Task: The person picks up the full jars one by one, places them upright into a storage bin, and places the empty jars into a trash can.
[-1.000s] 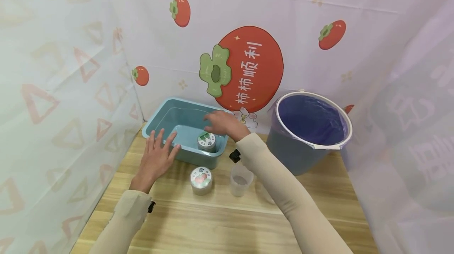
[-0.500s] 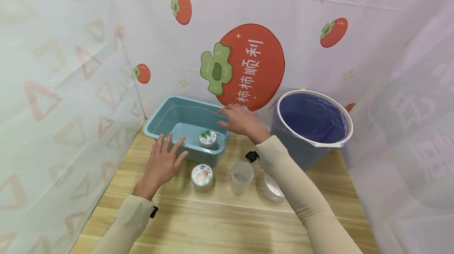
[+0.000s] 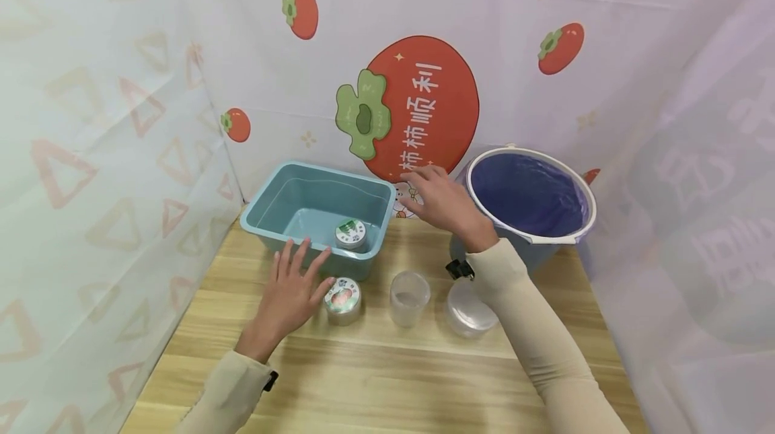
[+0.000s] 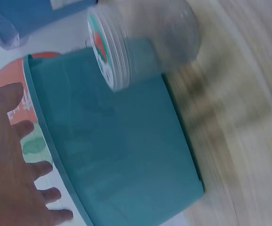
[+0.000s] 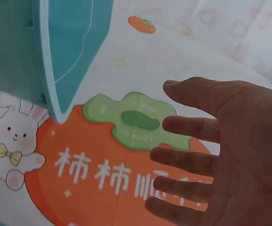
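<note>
On the worktop (image 3: 375, 380), the lined bin (image 3: 541, 256) stands at 3 o'clock from the blue basin (image 3: 327, 195). Right hand (image 3: 448, 202): 3 o'clock; left hand (image 3: 293, 296): 7 o'clock. Both hands' fingers (image 5: 185, 160) extend, grasping nothing. Red-labelled jar (image 3: 343, 301): outside, between 5 and 6 o'clock; green-labelled jar (image 3: 351, 233): inside, 4 o'clock.

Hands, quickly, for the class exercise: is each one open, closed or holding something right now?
Left hand: open, fingers spread, holding nothing.
Right hand: open, fingers apart, holding nothing.
</note>
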A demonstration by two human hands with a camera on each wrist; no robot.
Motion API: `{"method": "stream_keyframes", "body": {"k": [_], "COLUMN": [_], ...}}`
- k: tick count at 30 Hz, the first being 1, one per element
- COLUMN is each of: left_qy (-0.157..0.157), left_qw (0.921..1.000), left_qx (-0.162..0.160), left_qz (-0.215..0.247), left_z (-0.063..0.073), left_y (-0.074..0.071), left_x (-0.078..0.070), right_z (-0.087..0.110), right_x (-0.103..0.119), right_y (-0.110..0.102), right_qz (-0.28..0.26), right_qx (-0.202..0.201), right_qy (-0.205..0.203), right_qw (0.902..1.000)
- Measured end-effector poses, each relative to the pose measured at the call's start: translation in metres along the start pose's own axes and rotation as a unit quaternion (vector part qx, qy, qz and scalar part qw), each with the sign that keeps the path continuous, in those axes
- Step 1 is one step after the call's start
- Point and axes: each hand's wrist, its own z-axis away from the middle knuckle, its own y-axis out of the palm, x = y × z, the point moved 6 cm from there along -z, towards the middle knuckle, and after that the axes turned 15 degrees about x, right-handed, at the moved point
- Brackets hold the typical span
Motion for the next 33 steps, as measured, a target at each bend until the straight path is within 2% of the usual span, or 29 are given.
{"method": "stream_keyframes", "body": {"k": [7,18,28,33], "left_qy": [0.012,0.039,0.020,0.014], "left_qw": [0.9999,0.9989,0.9994,0.9992], "left_qx": [-0.003,0.001,0.027,0.036], "left_qz": [0.002,-0.024,-0.005,0.009], "left_z": [0.010,0.021,0.015,0.011], "left_y": [0.009,0.038,0.066,0.075], "left_x": [-0.019,-0.035,-0.028,-0.024], "right_z": [0.027,0.060,0.091,0.108], "right_x": [-0.029,-0.061,-0.088,-0.100], "right_y": [-0.002,0.004,0.012,0.019], "right_qz": [0.011,-0.003,-0.014,-0.016], "right_qx": [-0.041,-0.077,-0.096,-0.103], "right_qy": [0.017,0.041,0.095,0.118], "right_qw": [0.9989,0.9962,0.9907,0.9876]}}
